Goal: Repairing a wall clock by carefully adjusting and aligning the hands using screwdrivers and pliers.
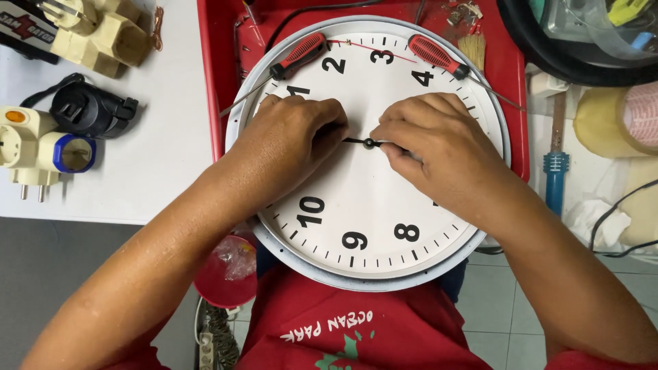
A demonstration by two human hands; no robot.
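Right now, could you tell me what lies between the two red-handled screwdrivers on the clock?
In the head view, a thin red second hand lies on the clock face between the left screwdriver and the right screwdriver, with only printed numerals around it.

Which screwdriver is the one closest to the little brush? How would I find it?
Find the big round white clock on the red tray. Two red-handled screwdrivers lie across its top edge. Yours is the right screwdriver, beside the straw-coloured brush; the left screwdriver lies far from it.

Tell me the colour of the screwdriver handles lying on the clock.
Red with black grip sections, on both screwdrivers; the head view shows them clearly.
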